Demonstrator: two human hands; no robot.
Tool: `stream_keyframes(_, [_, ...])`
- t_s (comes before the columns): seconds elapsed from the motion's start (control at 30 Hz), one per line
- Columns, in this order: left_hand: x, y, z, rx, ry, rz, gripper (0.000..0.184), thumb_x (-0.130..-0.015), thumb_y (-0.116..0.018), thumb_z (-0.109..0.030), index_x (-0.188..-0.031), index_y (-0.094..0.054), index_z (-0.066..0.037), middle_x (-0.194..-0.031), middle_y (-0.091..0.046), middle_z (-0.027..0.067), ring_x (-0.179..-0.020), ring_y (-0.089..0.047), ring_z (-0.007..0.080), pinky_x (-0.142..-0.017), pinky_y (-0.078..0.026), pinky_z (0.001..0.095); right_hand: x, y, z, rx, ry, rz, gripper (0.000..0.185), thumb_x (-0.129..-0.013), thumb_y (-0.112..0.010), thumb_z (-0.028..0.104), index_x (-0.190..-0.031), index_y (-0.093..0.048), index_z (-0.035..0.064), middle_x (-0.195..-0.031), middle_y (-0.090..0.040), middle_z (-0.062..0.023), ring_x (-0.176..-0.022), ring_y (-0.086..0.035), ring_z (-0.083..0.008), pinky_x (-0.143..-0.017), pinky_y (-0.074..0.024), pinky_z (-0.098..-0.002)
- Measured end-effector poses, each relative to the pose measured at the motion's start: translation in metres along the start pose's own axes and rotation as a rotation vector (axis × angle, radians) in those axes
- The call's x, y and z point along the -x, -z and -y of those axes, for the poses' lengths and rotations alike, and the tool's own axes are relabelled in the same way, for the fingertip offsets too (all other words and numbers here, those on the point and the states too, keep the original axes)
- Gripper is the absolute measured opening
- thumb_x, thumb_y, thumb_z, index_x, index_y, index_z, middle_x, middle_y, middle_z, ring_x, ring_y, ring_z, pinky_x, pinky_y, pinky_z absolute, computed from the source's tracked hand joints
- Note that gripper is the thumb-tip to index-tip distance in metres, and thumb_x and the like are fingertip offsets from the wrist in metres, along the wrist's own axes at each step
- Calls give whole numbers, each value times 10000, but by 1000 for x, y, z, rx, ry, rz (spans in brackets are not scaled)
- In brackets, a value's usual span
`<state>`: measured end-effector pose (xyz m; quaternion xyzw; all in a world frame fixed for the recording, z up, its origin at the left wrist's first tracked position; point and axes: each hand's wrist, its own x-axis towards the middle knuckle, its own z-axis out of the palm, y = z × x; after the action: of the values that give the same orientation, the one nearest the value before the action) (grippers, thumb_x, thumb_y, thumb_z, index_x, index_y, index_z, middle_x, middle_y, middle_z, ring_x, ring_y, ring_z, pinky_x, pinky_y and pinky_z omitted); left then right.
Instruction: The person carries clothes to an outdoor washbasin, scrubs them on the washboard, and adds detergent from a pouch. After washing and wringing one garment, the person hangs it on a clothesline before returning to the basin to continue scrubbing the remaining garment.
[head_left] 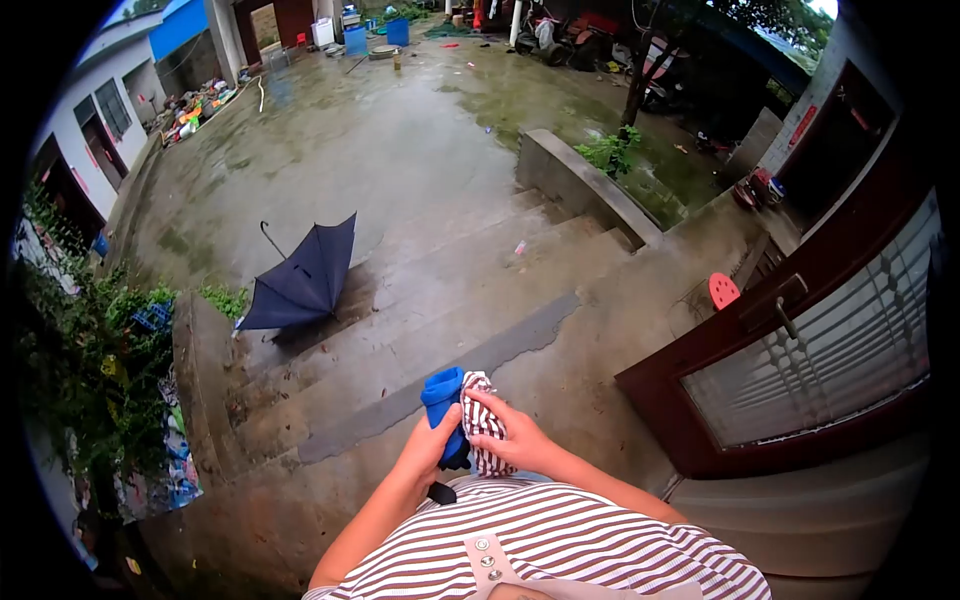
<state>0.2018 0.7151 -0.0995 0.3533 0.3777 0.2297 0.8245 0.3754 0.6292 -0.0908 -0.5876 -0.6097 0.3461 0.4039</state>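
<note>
In front of my striped shirt, low in the middle of the head view, my left hand [435,440] is closed around a blue cloth item [442,388]. Its lower part looks dark. Pressed against its right side is a brown-and-white striped cloth [478,405], bunched up, with the fingers of my right hand [515,440] wrapped over it. The two cloths touch each other between my hands. A dark strap end [441,493] shows just below my left hand.
An open dark umbrella [305,278] lies on the concrete steps [430,320] ahead to the left. A dark red door [660,375] with a glass panel stands at the right. Bushes [90,340] grow at the left, and a low wall [585,185] borders the steps.
</note>
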Motion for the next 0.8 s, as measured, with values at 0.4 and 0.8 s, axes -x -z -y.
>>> stream_keyframes(0.4, [-120, 116, -124, 170, -203, -425, 599, -991, -637, -443, -1402, -528, -21, -1321, -648, 161, -1151, -668, 303, -1006, -536, 441, -225, 79, -143, -1245, -600, -444, 299, -1071, -472, 130, -1327, -547, -5, -1230, -681, -144, -1113, -680, -241, -981, -553, -401])
stream_keyframes(0.8, [-253, 106, -213, 57, -344, -302, 562, -892, -634, -87, -1434, -488, -55, -1404, -533, 130, -1270, -551, 273, -1042, -504, 427, -375, 142, -158, -1028, -515, -461, 358, -1029, -556, 119, -1362, -506, -4, -1235, -669, -126, -1128, -664, -212, -996, -537, -374])
